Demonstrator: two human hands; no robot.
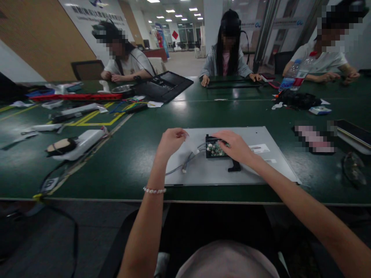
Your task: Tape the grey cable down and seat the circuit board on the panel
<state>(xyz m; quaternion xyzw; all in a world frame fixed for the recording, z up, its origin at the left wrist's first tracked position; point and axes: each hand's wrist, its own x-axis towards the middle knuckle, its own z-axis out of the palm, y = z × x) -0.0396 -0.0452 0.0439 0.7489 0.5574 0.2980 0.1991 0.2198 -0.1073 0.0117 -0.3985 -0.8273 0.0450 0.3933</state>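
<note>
A flat grey panel (pixel 261 170) lies face down on the dark green table (pixel 133 154) in front of me. Near its middle sits a small black module with a green circuit board (pixel 213 149). My right hand (pixel 235 146) rests on that board, fingers curled down onto it. My left hand (pixel 171 140) hovers over the panel's left part, pinching a thin clear strip (pixel 191 144). Grey wires (pixel 188 159) run from the board leftward across the panel. A black bracket (pixel 234 166) lies just below the board.
Three other people sit across the table with black panels (pixel 168 85) before them. An electric screwdriver (pixel 72 145) and cables lie at left. Water bottles (pixel 301 73) and a black bag (pixel 298 99) stand at back right. A dark object (pixel 353 170) lies at right.
</note>
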